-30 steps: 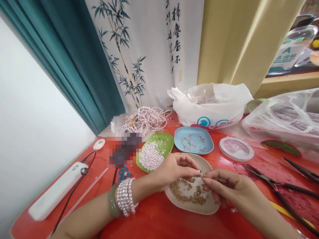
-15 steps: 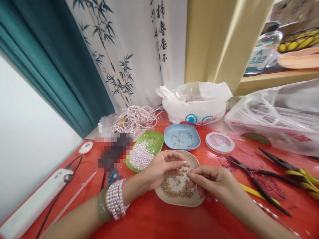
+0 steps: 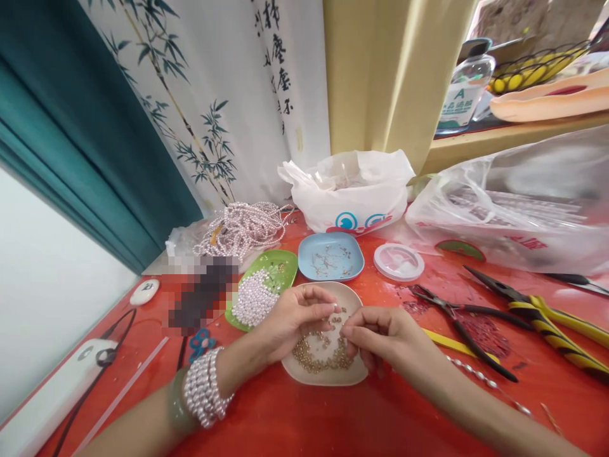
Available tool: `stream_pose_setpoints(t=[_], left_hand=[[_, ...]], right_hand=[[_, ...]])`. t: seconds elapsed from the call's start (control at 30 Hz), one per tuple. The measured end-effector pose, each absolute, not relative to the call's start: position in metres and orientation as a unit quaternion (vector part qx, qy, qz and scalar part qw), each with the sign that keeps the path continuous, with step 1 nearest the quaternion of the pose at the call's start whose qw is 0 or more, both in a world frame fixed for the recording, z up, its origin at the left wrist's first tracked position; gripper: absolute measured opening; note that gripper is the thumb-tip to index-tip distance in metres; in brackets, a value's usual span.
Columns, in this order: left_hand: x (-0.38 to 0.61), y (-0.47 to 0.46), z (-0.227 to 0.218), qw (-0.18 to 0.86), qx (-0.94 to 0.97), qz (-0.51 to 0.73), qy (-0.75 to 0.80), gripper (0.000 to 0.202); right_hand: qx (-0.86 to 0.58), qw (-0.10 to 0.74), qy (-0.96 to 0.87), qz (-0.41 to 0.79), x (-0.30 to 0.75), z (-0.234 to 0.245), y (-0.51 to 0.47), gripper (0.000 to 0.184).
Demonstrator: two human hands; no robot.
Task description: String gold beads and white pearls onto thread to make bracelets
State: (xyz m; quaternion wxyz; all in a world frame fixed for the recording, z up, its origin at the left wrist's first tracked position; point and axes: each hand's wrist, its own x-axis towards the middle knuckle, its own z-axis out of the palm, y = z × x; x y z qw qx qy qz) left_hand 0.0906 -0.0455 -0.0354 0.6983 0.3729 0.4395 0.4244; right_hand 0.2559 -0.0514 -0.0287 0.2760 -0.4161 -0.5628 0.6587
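Both hands meet low in the middle of the frame, over a beige dish [image 3: 323, 379] strewn with small gold beads [image 3: 318, 360]. The left hand [image 3: 295, 317] comes in from the lower left, wearing a pearl bracelet [image 3: 205, 388] and a green bangle [image 3: 176, 407] at the wrist. Its thumb and forefinger are pinched together just above the beads. The right hand [image 3: 380, 333] comes in from the lower right, fingers curled and tips drawn tight, almost touching the left fingertips. Whatever is nipped between them is too small to make out.

As a judgement, the step in hand is fine finger work on one tiny piece taken from the gold beads. Any further handling calls for a steady, close pinch held over the beige dish, so that a dropped piece lands among the others.

Just beyond, toward the centre, lie a green dish [image 3: 283, 259] of loose pearls [image 3: 252, 299] and a blue dish [image 3: 305, 252]. Black pliers [image 3: 459, 320] and yellow-handled pliers [image 3: 547, 315] rest on the red table [image 3: 333, 422] at the right.
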Motion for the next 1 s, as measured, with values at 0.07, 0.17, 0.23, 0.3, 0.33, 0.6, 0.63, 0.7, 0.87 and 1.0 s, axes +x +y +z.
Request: stream_pose_setpoints(t=[0.07,0.17,0.23,0.3,0.33,0.6,0.63,0.7,0.87,1.0], left_hand=[[0.0911,-0.0460,-0.0348,0.702,0.372,0.421,0.439,0.019],[0.0917,-0.0464,-0.0332,0.705,0.369,0.419,0.437,0.020],[0.0916,-0.0462,-0.0326,0.705,0.365,0.421,0.438,0.020],[0.0913,-0.0456,-0.0326,0.705,0.361,0.422,0.442,0.021],[0.0912,-0.0453,-0.0329,0.704,0.360,0.423,0.443,0.022],[0.0908,-0.0455,-0.0352,0.694,0.376,0.425,0.443,0.017],[0.0910,-0.0456,-0.0353,0.692,0.376,0.425,0.445,0.017],[0.0917,-0.0458,-0.0356,0.688,0.379,0.424,0.450,0.017],[0.0927,-0.0469,-0.0361,0.686,0.393,0.424,0.442,0.017],[0.0927,-0.0482,-0.0353,0.670,0.416,0.429,0.441,0.017]], right_hand=[[-0.413,0.277,-0.562,0.661,0.2563,-0.0298,-0.0516,0.016],[-0.409,0.278,-0.563,0.662,0.2570,-0.0312,-0.0516,0.016],[-0.406,0.280,-0.562,0.664,0.2570,-0.0322,-0.0512,0.016],[-0.404,0.282,-0.561,0.666,0.2567,-0.0329,-0.0505,0.015],[-0.402,0.283,-0.560,0.666,0.2564,-0.0331,-0.0502,0.015],[-0.400,0.282,-0.562,0.667,0.2567,-0.0333,-0.0495,0.015],[-0.400,0.282,-0.561,0.668,0.2571,-0.0336,-0.0495,0.015],[-0.399,0.281,-0.561,0.668,0.2576,-0.0343,-0.0495,0.015],[-0.397,0.284,-0.560,0.669,0.2578,-0.0333,-0.0503,0.014],[-0.393,0.285,-0.561,0.671,0.2584,-0.0318,-0.0509,0.012]])
